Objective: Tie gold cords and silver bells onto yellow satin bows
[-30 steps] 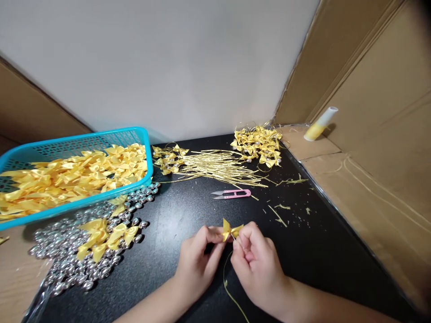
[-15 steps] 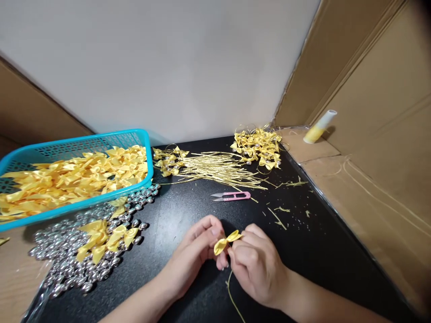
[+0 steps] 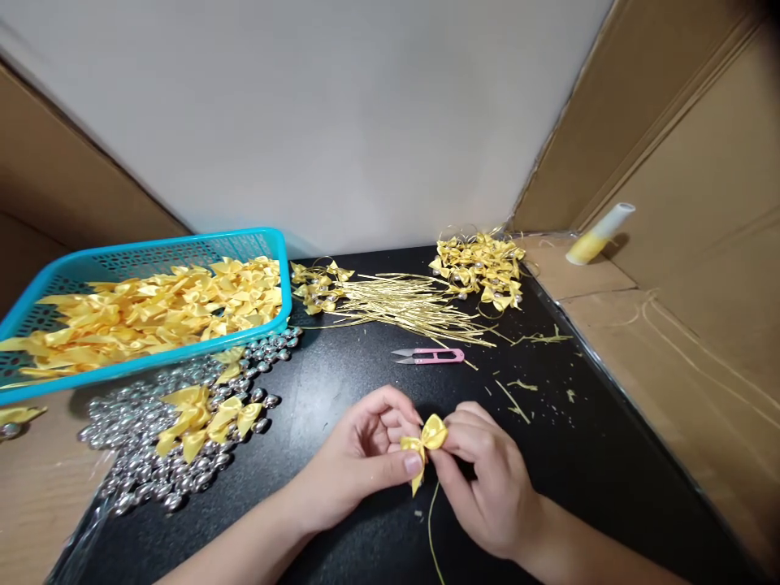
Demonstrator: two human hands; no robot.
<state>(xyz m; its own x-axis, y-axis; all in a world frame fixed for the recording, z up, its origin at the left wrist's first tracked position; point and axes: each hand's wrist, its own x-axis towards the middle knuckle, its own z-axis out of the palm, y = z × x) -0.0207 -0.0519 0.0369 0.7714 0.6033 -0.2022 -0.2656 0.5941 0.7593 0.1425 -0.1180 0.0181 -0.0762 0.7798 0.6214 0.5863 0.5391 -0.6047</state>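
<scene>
A small yellow ribbon bow (image 3: 426, 443) is pinched between both hands low in the middle of the black table (image 3: 597, 455). My left hand (image 3: 366, 459) grips it with thumb and curled fingers from the left. My right hand (image 3: 487, 479) pinches it from the right. A thin gold cord (image 3: 431, 528) hangs from the bow toward me. Pink thread snips (image 3: 430, 356) lie just beyond the hands.
A blue basket (image 3: 158, 252) full of yellow bows sits at the left, with silver beads (image 3: 140, 455) and loose bows in front of it. Gold cords (image 3: 402, 305) and finished bows (image 3: 481, 264) lie at the back. A yellow-white tube (image 3: 600, 234) rests on cardboard at the right.
The bow has turned and dropped lower between my fingers. My left thumb now presses on its lower side. The view has shifted slightly to the left.
</scene>
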